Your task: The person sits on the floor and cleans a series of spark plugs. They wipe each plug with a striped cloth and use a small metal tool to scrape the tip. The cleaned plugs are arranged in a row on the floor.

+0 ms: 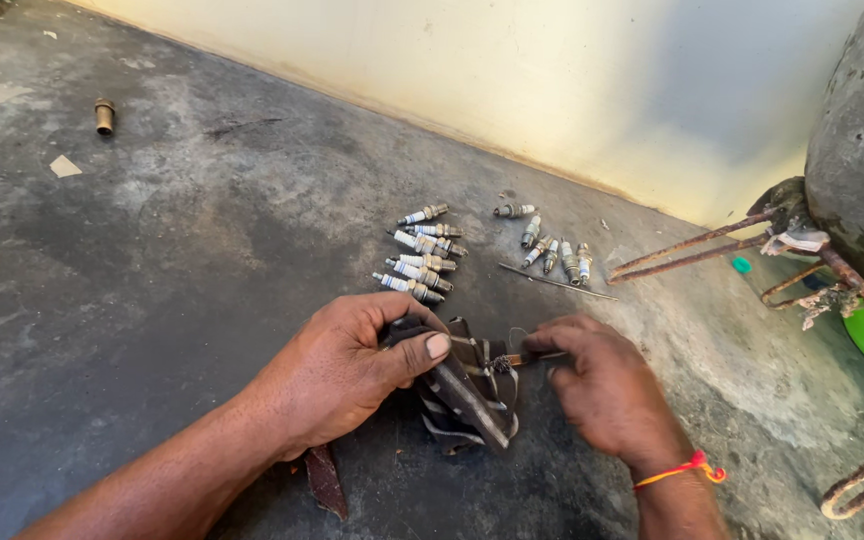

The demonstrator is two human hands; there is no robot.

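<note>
A dark, worn rag [457, 400] was kept bunched in the left hand [352, 370], the fingers being closed round it and the thumb pressed across its top, probably so that the cloth was held steady just above the concrete floor [152, 280]. The right hand [602, 385] was closed as well: a small slender piece of metal [517, 358], perhaps a small wire brush or a spark plug, though this could not be told, was pinched between its fingertips and pointed towards the rag, so that its tip lay at the cloth between the two hands. The piece was gripped by its far end, which seemingly left the working tip free. A thin orange thread [687, 468] was worn on the right wrist. Beyond the hands, two groups of spark plugs were laid on the floor: a tidy row on the left [422, 255] and a looser cluster on the right [547, 245], well apart from each other, as if they were sorted. A thin metal rod [557, 282] was left just beside the right cluster, within easy reach. Rusty bent bars [692, 250] were seen at the right edge.
</note>
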